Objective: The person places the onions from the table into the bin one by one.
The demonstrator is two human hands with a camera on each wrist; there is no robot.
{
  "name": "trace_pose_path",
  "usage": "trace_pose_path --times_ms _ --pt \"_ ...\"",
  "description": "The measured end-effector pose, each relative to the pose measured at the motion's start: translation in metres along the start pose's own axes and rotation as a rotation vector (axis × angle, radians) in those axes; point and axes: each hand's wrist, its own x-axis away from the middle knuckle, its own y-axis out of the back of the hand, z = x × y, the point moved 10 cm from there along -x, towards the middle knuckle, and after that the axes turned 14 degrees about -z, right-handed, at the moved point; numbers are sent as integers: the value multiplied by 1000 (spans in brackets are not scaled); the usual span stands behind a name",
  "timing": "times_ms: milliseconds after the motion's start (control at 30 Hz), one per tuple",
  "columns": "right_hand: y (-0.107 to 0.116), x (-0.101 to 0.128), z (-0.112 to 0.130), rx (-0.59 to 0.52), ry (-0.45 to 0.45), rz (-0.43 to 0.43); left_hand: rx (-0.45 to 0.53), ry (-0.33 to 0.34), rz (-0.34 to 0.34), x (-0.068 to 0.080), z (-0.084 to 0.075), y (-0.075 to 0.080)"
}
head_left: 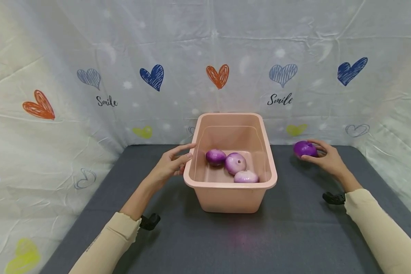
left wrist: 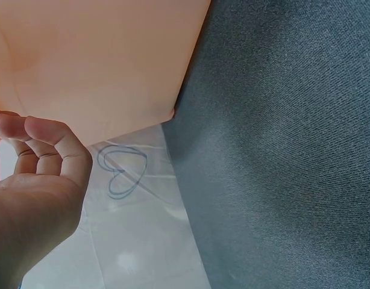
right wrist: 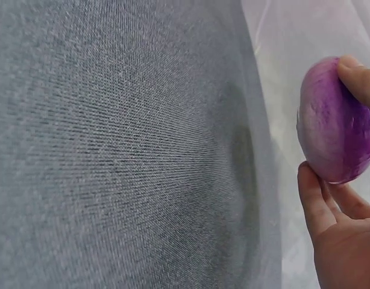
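A peach plastic tub (head_left: 230,199) stands on the grey cloth, with three red onions (head_left: 235,163) lying on its floor. My left hand (head_left: 168,163) is at the tub's left side, its index finger and thumb resting at the rim. In the left wrist view, the other fingers (left wrist: 55,144) bend loosely beside the tub's outer wall. Off to the right of the tub, my right hand (head_left: 325,158) holds a fourth, deep purple onion (head_left: 305,149) between thumb and fingers. The right wrist view shows this onion (right wrist: 329,120) raised over the cloth, fingertips against its skin.
Dark grey cloth (head_left: 191,243) covers the table. A pale curtain (head_left: 178,45) printed with hearts and the word Smile hangs close behind the tub and around both sides. Black straps (head_left: 333,198) sit at both wrists, by the cream sleeves.
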Motion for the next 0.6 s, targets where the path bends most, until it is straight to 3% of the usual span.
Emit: trace_pose_path --times_ms 600 --pt "13 22 17 -28 -45 39 43 5 2 -1 -1 0"
